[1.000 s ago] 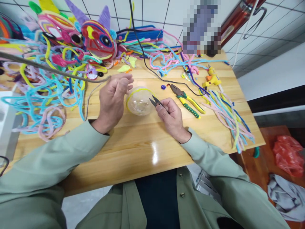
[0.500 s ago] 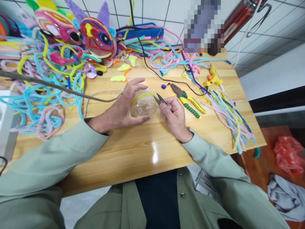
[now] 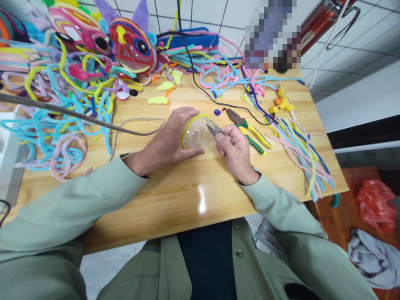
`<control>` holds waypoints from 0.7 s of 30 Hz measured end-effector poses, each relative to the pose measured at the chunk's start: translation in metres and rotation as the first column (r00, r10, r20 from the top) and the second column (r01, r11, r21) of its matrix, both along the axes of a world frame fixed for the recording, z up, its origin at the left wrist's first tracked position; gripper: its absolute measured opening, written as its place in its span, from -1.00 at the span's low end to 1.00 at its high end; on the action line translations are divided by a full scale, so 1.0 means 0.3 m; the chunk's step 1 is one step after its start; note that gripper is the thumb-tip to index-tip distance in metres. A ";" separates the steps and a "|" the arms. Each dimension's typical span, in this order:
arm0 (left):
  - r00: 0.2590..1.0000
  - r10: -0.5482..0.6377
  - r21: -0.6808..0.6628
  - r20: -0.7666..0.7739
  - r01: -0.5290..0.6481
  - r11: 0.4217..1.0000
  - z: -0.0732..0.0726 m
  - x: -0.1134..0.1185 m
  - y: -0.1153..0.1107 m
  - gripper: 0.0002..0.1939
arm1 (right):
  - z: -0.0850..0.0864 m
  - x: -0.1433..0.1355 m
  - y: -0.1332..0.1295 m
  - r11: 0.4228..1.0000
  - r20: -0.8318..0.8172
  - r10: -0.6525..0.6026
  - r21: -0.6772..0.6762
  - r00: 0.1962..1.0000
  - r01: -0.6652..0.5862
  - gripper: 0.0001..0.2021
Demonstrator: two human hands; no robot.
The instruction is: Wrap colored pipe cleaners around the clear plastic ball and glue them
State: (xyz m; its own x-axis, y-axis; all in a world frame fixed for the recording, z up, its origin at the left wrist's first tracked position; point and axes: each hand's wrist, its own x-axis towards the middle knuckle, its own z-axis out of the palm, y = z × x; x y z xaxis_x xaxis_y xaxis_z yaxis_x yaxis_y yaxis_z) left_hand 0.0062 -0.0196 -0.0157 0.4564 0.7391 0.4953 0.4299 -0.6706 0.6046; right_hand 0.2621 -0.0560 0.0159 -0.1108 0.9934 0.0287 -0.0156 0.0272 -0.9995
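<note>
Curled left fingers [image 3: 186, 111] round the clear dome [image 3: 198, 133] over the wooden table [image 3: 175, 196], gripping dark scissors [image 3: 213, 128] in right fingers [image 3: 222, 142]. Since half a second earlier, closed in and shifted it rightward, putting its side within the scissors' reach.

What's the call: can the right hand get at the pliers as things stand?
Likely yes: the pliers lie just beyond the right hand, mostly uncovered, with nothing seen blocking the way. But that hand holds dark scissors, so it would probably have to put those down first.
</note>
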 end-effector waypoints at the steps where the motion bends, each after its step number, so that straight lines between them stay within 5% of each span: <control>1: 1.000 -0.008 0.010 -0.002 0.008 1.000 -0.007 0.002 0.002 0.11 | 0.000 0.000 0.001 1.000 -0.004 0.000 0.001 1.000 0.000 -0.46; 15: 0.997 0.072 0.008 0.036 -0.072 0.997 -0.012 0.021 -0.010 0.10 | 0.022 0.007 -0.013 0.983 0.052 0.178 -0.062 0.983 -0.175 -0.50; 21: 0.998 0.003 0.060 0.070 -0.007 0.998 -0.006 0.025 -0.018 -0.01 | 0.031 0.008 -0.007 0.965 -0.002 0.236 -0.115 0.972 -0.235 -0.57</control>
